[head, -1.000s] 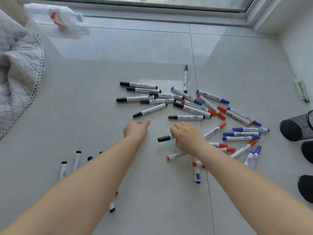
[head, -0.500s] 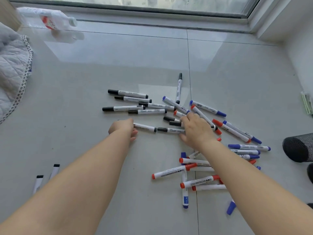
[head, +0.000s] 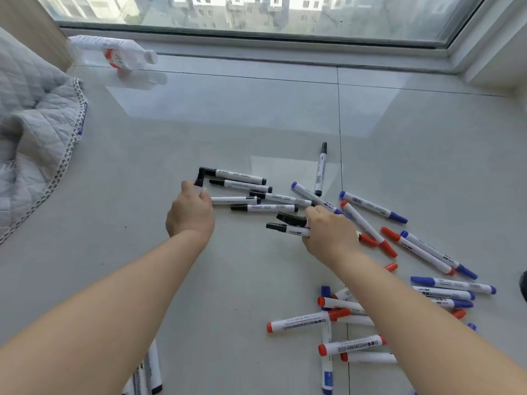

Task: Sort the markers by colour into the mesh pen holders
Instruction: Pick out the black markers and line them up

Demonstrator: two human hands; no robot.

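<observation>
Whiteboard markers with black, red and blue caps lie scattered on the grey tiled floor (head: 256, 124). My left hand (head: 191, 210) grips a black-capped marker (head: 199, 178) whose cap sticks up above my fingers, beside a row of black markers (head: 242, 186). My right hand (head: 328, 232) holds two black markers (head: 286, 223) with their caps pointing left. Red markers (head: 302, 323) lie under my right forearm, and blue markers (head: 453, 285) lie at the right. No mesh pen holder is in view.
A quilted grey blanket (head: 31, 129) lies at the left. A plastic bottle (head: 114, 52) lies near the window sill (head: 285, 41). A few black markers (head: 148, 377) rest by my left forearm at the bottom edge. A single black marker (head: 320, 169) lies apart, pointing toward the window.
Both hands moved forward into the pile. My left hand took hold of a black marker and lifted its cap end. My right hand gathered two black markers.
</observation>
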